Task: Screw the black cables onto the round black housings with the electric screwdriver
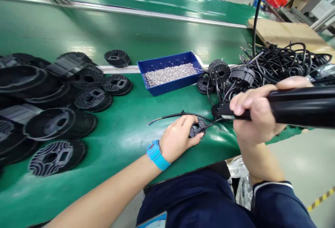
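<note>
Near the table's front edge, my left hand (180, 134) grips a round black part (196, 127) with wavy ridges and a centre hole. A black cable (171, 115) with bare coloured wire ends lies just beyond that hand. My right hand (258, 114) is wrapped round a thick black cylindrical tool (303, 105), held nearly level above the table's right side. The tool's narrow tip points left, toward the part. A blue tray (167, 86) of small silvery metal pieces sits behind my hands.
Many round black housings (60, 123) are piled on the green table (125, 151) at left. Wired round parts (219, 71) and a tangle of black cables (288, 62) lie at right. A metal rail (157, 14) crosses behind; a black cord (258, 15) hangs at right.
</note>
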A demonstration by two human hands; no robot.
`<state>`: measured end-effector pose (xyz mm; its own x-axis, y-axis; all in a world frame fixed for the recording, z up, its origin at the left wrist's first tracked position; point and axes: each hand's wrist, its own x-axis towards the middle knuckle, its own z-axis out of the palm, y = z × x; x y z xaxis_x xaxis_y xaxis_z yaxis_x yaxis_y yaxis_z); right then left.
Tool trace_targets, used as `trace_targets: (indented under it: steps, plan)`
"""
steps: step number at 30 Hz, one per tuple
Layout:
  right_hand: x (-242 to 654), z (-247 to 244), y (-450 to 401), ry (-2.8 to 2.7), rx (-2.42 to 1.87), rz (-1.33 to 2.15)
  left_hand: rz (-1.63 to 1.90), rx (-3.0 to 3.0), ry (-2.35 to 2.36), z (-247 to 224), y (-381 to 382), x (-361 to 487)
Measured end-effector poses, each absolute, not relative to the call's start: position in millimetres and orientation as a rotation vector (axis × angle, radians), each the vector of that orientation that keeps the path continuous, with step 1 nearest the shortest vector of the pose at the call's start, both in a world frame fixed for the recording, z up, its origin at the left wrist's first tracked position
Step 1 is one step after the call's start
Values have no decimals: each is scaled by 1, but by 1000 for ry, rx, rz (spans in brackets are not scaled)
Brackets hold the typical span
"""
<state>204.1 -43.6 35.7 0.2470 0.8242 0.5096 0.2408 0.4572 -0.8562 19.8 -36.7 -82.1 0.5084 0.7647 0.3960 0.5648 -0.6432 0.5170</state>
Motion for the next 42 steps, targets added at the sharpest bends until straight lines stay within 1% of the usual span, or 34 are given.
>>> trace_targets:
  steps: [2, 5, 7, 10, 13, 18, 24, 28, 30, 32, 33, 35, 37, 39, 42]
  plan:
    - [204, 26, -48, -1265, -945, 598, 862, 2433, 1156, -81, -36, 21]
    - [217, 18, -69, -1341, -812, 938, 842, 2449, 1179, -82, -36, 23]
    - [224, 19, -77, -1393, -799, 1054, 831, 2456, 1169, -82, -35, 24]
    - [222, 26, -68, -1277, -849, 954, 859, 2437, 1137, -83, -35, 22]
    - [210, 28, -42, -1138, -804, 864, 889, 2409, 1104, -83, -35, 20]
    - [203, 13, -21, -1222, -776, 1053, 888, 2356, 1081, -83, -35, 17]
    - [207, 2, -28, -1256, -770, 1114, 902, 2328, 1078, -86, -39, 20]
    - [207, 1, -33, -1277, -775, 1113, 886, 2352, 1040, -73, -33, 11]
    - [207, 1, -34, -1289, -780, 1108, 900, 2364, 1056, -58, -11, -3]
    - [208, 0, -35, -1293, -763, 1103, 888, 2410, 1189, -41, 28, -19]
    - [208, -1, -35, -1293, -754, 1099, 847, 2452, 1305, -34, 53, -26]
    - [209, -2, -34, -1296, -733, 1091, 635, 2526, 1515, -26, 106, -36]
    - [208, -4, -34, -1293, -712, 1087, 363, 2538, 1621, -28, 153, -39]
    - [208, -6, -33, -1284, -700, 1084, 167, 2546, 1622, -35, 186, -36]
    - [209, -9, -34, -1278, -694, 1083, 87, 2571, 1584, -46, 204, -31]
